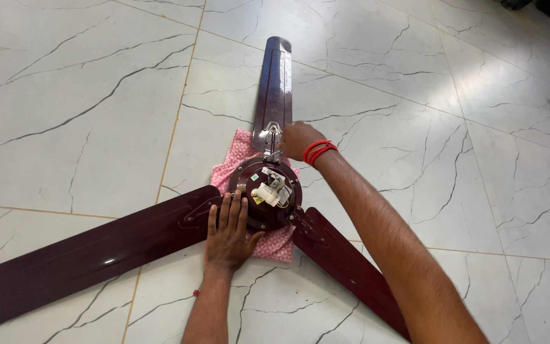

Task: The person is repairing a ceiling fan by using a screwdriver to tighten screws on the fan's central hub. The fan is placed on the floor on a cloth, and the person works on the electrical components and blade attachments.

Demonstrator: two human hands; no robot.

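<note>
A dark maroon ceiling fan (pixel 265 194) is laid on the white marble floor (pixel 84 95), with its round motor housing (pixel 259 216) resting on a pink patterned cloth (pixel 279 245). Three long blades are spread out from the housing: the far blade (pixel 274 83) is pointed away from the person, the left blade (pixel 90 251) is stretched toward the lower left, and the right blade (pixel 351 267) is directed to the lower right. White and yellow wiring parts (pixel 270 190) are seen on top of the housing.

The left hand (pixel 227 232) is placed flat, with fingers open, on the left edge of the housing and the root of the left blade; nothing is gripped by it. The right hand (pixel 297 140) is closed around the metal bracket (pixel 270 137) at the root of the far blade. Red thread bands (pixel 318 151) are worn on the right wrist.
</note>
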